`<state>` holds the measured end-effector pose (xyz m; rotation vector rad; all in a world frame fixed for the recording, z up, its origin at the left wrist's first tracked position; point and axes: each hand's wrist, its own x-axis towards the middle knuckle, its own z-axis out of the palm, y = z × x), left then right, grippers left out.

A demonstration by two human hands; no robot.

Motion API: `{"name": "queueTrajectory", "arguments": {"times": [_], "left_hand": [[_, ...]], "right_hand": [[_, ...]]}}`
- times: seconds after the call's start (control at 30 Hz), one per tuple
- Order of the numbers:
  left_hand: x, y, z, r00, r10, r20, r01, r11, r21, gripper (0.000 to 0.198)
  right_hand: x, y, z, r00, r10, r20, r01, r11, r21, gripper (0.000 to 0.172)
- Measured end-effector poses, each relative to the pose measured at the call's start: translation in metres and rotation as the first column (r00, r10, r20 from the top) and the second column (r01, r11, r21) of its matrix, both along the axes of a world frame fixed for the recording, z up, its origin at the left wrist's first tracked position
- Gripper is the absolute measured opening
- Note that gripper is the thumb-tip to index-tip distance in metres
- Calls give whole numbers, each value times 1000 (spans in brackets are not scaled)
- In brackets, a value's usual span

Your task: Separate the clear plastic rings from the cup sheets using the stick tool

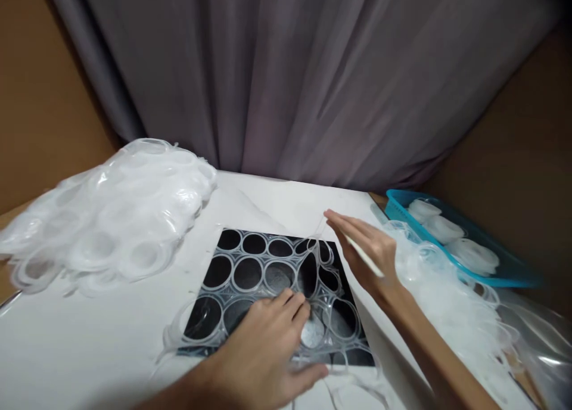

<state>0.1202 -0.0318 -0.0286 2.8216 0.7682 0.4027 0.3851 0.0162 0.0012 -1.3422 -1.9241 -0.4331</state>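
A clear plastic sheet with rows of round cut-outs (257, 261) lies over a black board (364, 357) on the white table. My left hand (268, 344) rests on its near middle, thumb spread and fingers bent down against it. At the far right corner my right hand (369, 249) pinches the sheet between thumb and fingertips, and a thin strip of it stretches up off the board. A slim white stick-like tool (364, 255) lies along the right palm; its tip is not visible. One disc (313, 332) shows beside my left fingers.
A big heap of punched plastic sheets (120, 213) stands at the left. On the right, more plastic scraps (447, 308) lie against a blue basket (500, 276) holding stacks of round plastic discs (473, 255). A grey curtain (277, 82) hangs behind the table, with brown panels at both sides.
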Motion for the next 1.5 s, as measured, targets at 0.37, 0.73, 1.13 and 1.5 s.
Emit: {"name": "queueTrajectory", "arguments": {"times": [0.37, 0.73, 1.13, 1.5], "left_hand": [[-18, 2, -3, 993, -24, 112, 21, 999, 25, 67], [-50, 4, -18, 996, 30, 83, -43, 986, 162, 63], [-47, -3, -28, 989, 100, 111, -108, 992, 70, 56], [-47, -5, -28, 984, 131, 124, -139, 988, 65, 51]], "right_hand": [[16, -20, 1, 999, -40, 8, 39, 995, 91, 47], [-56, -47, -26, 976, 149, -156, -189, 941, -282, 36], [-73, -52, -28, 819, 184, -544, -468, 762, -447, 23], [-71, -49, -30, 778, 49, -627, -477, 694, -538, 10]]}}
